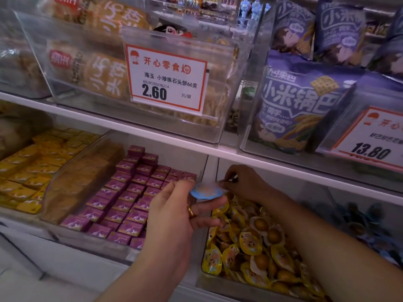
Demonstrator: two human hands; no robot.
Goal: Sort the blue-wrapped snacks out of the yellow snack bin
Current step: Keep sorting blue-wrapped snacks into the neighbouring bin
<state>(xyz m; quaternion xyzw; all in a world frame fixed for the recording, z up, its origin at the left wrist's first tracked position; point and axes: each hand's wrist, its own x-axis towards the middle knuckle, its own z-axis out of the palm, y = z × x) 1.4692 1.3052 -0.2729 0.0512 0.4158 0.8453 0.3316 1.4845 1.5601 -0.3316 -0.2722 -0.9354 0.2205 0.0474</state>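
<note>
A clear bin [201, 271] on the lower shelf is full of yellow-wrapped snacks [250, 243]. My left hand [176, 216], a ring on one finger, holds a blue-wrapped snack [206, 191] between its fingers above the bin's left rear corner. My right hand [244, 182] reaches to the back of the same bin, under the upper shelf. Its fingers pinch something small and dark at the back wall; what it is cannot be made out.
Left of the yellow bin stands a bin of purple boxes [126, 192], then yellow boxes [28, 171]. A bin with blue-wrapped snacks [362, 221] sits to the right. The white upper shelf edge [174, 138] carries bins of biscuits and blue bags [298, 105] with price tags.
</note>
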